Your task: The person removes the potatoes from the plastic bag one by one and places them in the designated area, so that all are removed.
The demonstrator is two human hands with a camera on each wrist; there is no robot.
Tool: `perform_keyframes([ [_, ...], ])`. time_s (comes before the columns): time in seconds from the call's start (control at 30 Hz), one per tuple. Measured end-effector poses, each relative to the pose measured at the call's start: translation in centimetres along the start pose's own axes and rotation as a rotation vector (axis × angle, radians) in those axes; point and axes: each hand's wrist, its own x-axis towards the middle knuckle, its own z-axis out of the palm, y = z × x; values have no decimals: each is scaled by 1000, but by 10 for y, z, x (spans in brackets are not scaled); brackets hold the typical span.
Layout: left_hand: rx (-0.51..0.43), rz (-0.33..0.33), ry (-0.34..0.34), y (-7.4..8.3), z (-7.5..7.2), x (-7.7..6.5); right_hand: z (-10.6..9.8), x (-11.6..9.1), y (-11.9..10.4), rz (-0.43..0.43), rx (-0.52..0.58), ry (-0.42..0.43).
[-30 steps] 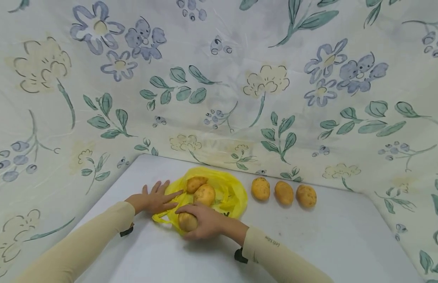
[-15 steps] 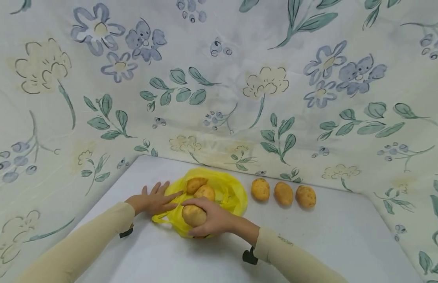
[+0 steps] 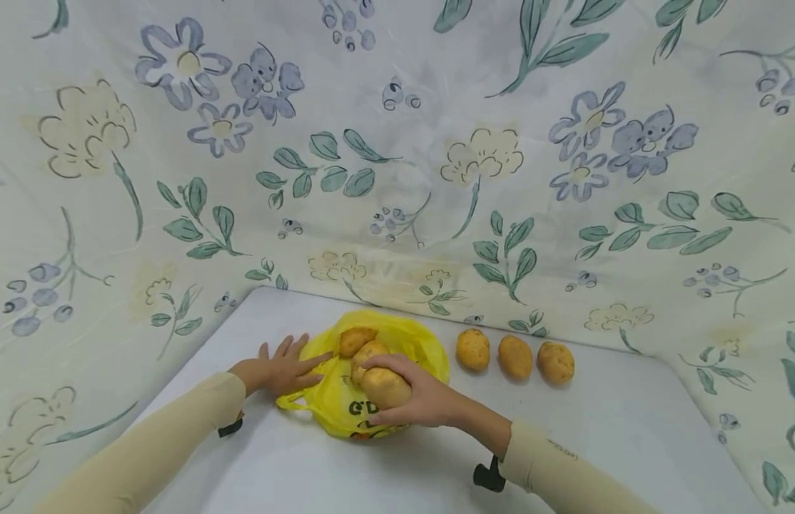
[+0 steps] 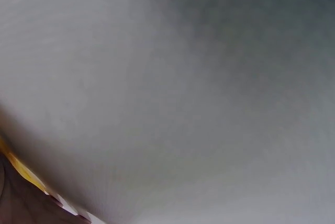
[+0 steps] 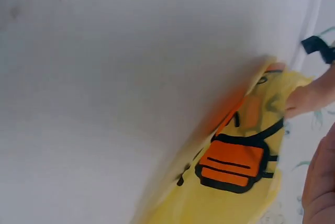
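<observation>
A yellow plastic bag with dark printing lies on the white table, its mouth spread wide. My left hand rests with fingers spread on the bag's left edge. My right hand grips a potato over the bag's front part. Behind that potato, another potato lies on the bag, partly covered, and a further potato sits at the back. The right wrist view has the printed side of the bag and part of the right hand at its right edge; the potato is hidden there.
Three potatoes stand in a row right of the bag: the nearest one, a middle one and an outer one. A flower-patterned cloth rises behind the white table and along its sides.
My right hand has carried its potato to the right across the bag, uncovering dark print on the bag's front. My left hand has stayed at the bag's left edge.
</observation>
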Motion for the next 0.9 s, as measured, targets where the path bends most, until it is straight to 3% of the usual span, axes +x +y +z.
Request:
perform_keyframes([
  [0.3, 4, -2, -2, -2, 1, 0, -19, -20, -1, 19, 234, -37],
  [0.9, 2, 0, -14, -1, 0, 2, -47, -41, 25, 50, 235, 83],
])
